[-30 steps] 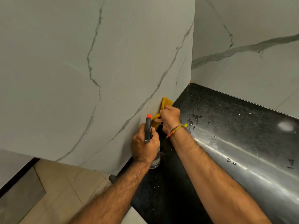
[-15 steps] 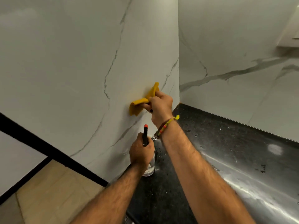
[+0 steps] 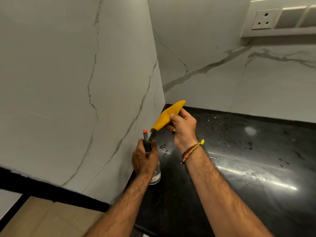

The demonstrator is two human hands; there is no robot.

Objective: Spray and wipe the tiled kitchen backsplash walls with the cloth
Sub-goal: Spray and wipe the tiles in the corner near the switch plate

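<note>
Yellow cloth (image 3: 168, 115) pinched in my right hand (image 3: 183, 128), fingers (image 3: 172, 116) curled on it, apparently clear of the backsplash wall (image 3: 102, 82). Left hand (image 3: 144, 159) grips the spray bottle (image 3: 147, 146) standing on the wet black tabletop (image 3: 239, 151), below those fingers. I judge wiping partway; back wall left.

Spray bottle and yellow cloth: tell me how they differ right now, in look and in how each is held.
The spray bottle is clear and rigid with a dark, orange-tipped head; the yellow cloth is soft and folded. The left hand wraps around the bottle's neck, holding it upright near the black counter; the right hand pinches the cloth, raised in front of the wall corner. Both are held, one per hand.
</note>
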